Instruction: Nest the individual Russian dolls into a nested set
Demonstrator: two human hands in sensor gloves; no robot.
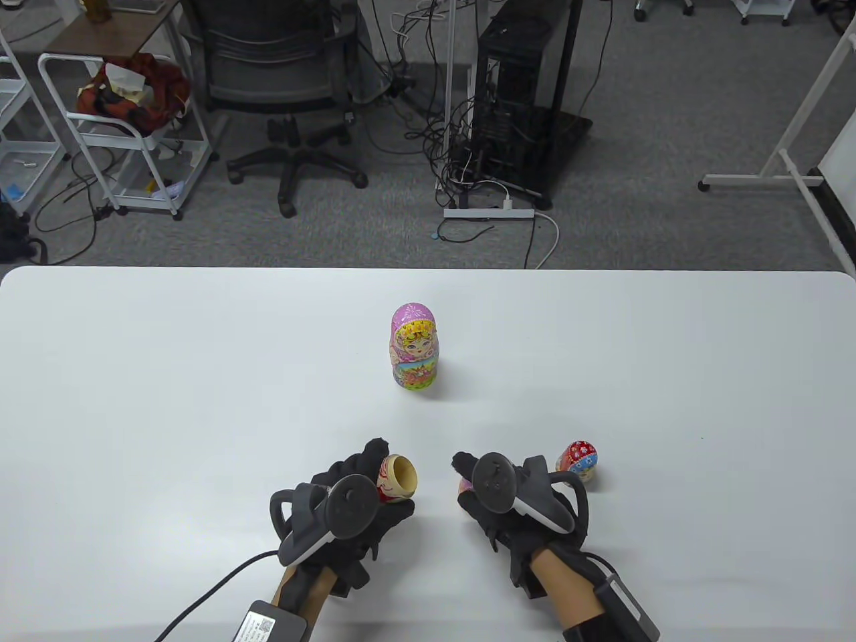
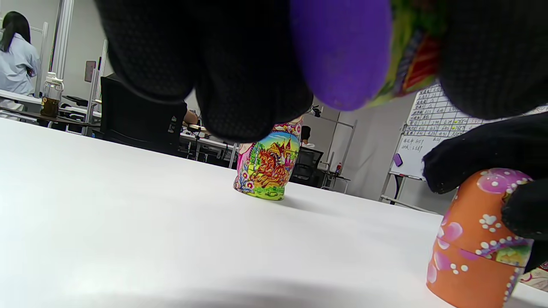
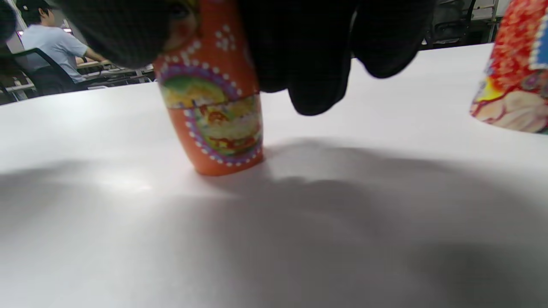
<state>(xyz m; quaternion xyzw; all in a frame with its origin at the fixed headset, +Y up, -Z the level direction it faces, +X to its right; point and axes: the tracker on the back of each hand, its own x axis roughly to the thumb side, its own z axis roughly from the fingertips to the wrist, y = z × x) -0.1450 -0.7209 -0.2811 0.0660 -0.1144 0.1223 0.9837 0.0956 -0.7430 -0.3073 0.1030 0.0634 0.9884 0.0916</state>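
Observation:
A large pink doll [image 1: 414, 348] stands closed at the table's middle; it also shows in the left wrist view [image 2: 267, 164]. My left hand [image 1: 378, 485] grips a hollow doll half [image 1: 400, 477] just above the table, its open mouth facing away from me. The half's purple and green outside shows between my fingers in the left wrist view [image 2: 342, 51]. My right hand [image 1: 468, 483] grips the top of a small closed orange doll [image 3: 212, 115], which stands on the table and is mostly hidden in the table view. The orange doll also shows in the left wrist view [image 2: 475, 244].
A red-patterned doll piece [image 1: 580, 461] stands on the table just right of my right hand; it also shows in the right wrist view [image 3: 513, 81]. The white table [image 1: 167, 401] stretches wide on both sides. Chairs, carts and cables are on the floor beyond its far edge.

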